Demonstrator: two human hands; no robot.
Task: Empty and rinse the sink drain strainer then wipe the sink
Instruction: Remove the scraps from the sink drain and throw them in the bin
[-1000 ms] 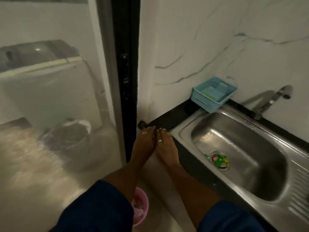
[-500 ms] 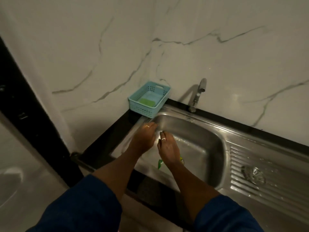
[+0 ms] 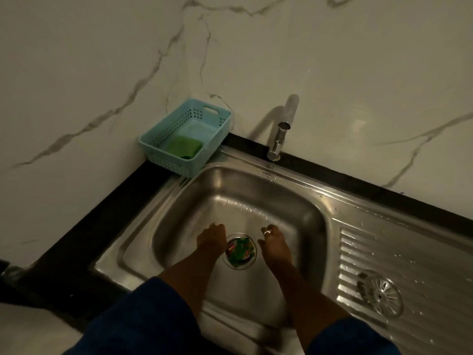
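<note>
- Evidently nothing is done yet: the drain strainer [image 3: 240, 251], mid-floor of the sink [image 3: 294, 208], is full of green scraps.
- Left hand [image 3: 212, 239] and right hand [image 3: 273, 240] flank it, empty, fingers loose.
- Emptying, rinsing and wiping remain; a green scrub pad [image 3: 183, 146] lies in the back-left corner basket [image 3: 163, 160].

Both forearms reach forward and down, bare below blue sleeves; the left hand [image 3: 212, 240] and right hand [image 3: 274, 240] hang apart, backs up, fingers loosely bent, holding nothing

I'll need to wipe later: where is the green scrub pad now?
Head view: the green scrub pad lies inside the blue basket at the back left corner of the sink, against the marble wall, left of the tap.
</note>
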